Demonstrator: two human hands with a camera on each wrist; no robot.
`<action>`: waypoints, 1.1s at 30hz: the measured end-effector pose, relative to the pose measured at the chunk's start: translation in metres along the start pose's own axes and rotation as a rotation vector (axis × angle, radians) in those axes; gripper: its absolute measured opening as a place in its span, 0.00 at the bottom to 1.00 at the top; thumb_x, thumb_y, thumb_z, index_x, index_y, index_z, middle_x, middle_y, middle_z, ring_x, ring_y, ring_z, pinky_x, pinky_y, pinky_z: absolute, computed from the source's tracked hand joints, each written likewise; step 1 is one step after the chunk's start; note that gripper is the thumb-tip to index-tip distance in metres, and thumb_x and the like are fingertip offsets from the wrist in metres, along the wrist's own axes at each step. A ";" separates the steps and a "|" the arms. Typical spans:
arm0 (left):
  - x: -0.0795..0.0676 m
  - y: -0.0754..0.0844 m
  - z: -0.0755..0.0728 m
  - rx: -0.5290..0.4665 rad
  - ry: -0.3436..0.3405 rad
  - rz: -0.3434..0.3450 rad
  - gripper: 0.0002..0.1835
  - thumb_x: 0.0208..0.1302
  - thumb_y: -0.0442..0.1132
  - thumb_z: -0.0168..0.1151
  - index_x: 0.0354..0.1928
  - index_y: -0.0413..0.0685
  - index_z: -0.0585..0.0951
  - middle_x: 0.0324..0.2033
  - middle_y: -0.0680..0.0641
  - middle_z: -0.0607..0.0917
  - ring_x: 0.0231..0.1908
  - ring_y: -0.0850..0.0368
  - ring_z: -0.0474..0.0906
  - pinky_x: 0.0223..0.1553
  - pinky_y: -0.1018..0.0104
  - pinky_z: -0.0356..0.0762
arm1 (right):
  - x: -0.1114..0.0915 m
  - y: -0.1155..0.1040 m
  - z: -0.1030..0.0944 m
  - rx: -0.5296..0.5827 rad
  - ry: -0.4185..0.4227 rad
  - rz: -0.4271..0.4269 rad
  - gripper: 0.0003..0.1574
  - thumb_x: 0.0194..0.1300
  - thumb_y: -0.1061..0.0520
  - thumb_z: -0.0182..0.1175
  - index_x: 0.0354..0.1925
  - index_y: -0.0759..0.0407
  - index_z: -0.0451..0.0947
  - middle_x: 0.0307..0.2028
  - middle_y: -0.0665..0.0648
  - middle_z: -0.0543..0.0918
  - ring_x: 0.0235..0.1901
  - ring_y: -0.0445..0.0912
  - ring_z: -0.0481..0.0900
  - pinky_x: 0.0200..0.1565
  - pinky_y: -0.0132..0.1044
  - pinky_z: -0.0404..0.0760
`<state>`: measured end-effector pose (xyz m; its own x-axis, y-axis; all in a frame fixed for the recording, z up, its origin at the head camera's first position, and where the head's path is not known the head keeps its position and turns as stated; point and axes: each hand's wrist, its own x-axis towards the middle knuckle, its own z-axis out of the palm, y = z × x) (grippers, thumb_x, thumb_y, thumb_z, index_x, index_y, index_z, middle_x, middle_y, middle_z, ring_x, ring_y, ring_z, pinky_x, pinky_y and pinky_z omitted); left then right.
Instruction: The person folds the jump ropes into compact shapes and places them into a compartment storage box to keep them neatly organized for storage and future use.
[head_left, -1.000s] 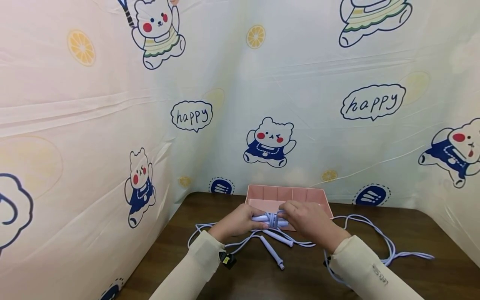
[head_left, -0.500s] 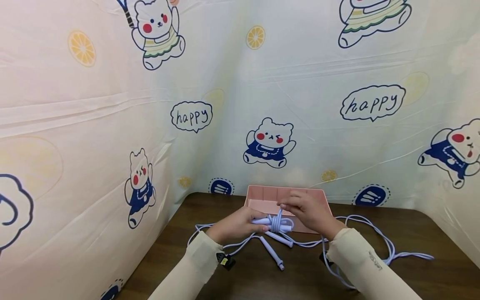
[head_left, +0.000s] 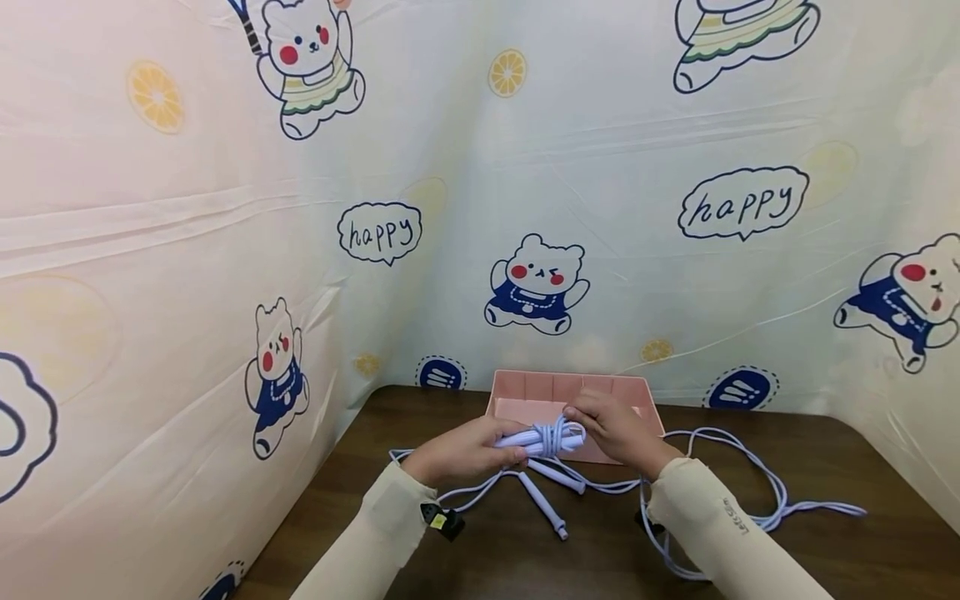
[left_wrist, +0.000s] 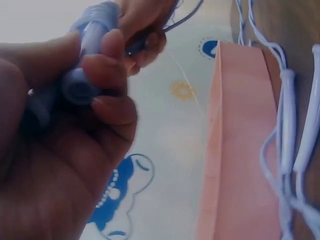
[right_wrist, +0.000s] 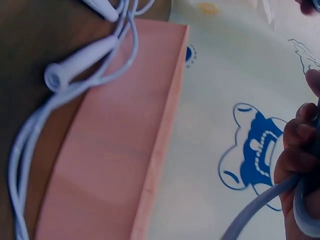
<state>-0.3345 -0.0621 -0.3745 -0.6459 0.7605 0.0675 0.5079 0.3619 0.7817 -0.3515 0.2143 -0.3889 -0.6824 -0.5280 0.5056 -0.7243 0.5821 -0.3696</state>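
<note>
- The left grip (head_left: 465,450) is curled round the bundled handles (head_left: 527,440), thumb on the near side, seemingly to hold them together while cord goes about their middle; the bundle is above the table (head_left: 495,567), in front of the pink box (head_left: 532,410) as the head view sees it
- The right grip (head_left: 615,425) pinches the pale blue cord at the bundle's far end, by a small loop; this probably stops the wound coils (head_left: 551,439) from slackening
- The two loose handles (head_left: 544,506) lie on the table between the arms, nearer the person than the box; there they appear within easy reach yet out of the way
- The loose rope (head_left: 783,492) spreads to the right of the box, perhaps so that its length runs freely; whether it joins the cord in the right grip cannot be told
- Counts: one box; one wound bundle; two loose handles; the bundle seems to contain two handles, though fingers hide part of it; the coils sit too close together to count
- On the cloth (head_left: 450,125) behind, two speech bubbles read "happy"
</note>
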 end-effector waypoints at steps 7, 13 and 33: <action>0.001 -0.012 -0.004 -0.120 0.122 0.054 0.14 0.72 0.42 0.56 0.57 0.52 0.80 0.38 0.49 0.82 0.37 0.48 0.78 0.38 0.63 0.80 | -0.006 -0.003 0.018 0.150 -0.056 0.014 0.11 0.74 0.63 0.50 0.36 0.54 0.77 0.28 0.44 0.76 0.30 0.39 0.74 0.34 0.37 0.77; 0.004 -0.015 -0.009 -0.203 0.211 0.083 0.17 0.71 0.46 0.57 0.57 0.51 0.80 0.40 0.41 0.83 0.36 0.42 0.78 0.36 0.59 0.81 | -0.015 -0.012 0.037 0.378 -0.128 0.092 0.13 0.77 0.52 0.47 0.49 0.58 0.75 0.25 0.52 0.78 0.21 0.40 0.74 0.24 0.36 0.78; 0.008 -0.017 -0.019 -0.091 0.409 -0.035 0.16 0.71 0.39 0.58 0.57 0.44 0.75 0.36 0.49 0.84 0.36 0.46 0.78 0.33 0.61 0.79 | -0.028 -0.044 0.033 1.022 -0.128 0.172 0.22 0.74 0.60 0.52 0.56 0.79 0.66 0.48 0.77 0.79 0.45 0.57 0.83 0.43 0.48 0.82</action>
<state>-0.3592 -0.0720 -0.3755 -0.8444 0.4651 0.2660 0.4408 0.3210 0.8382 -0.3038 0.1827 -0.4120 -0.7465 -0.5841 0.3187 -0.3140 -0.1130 -0.9427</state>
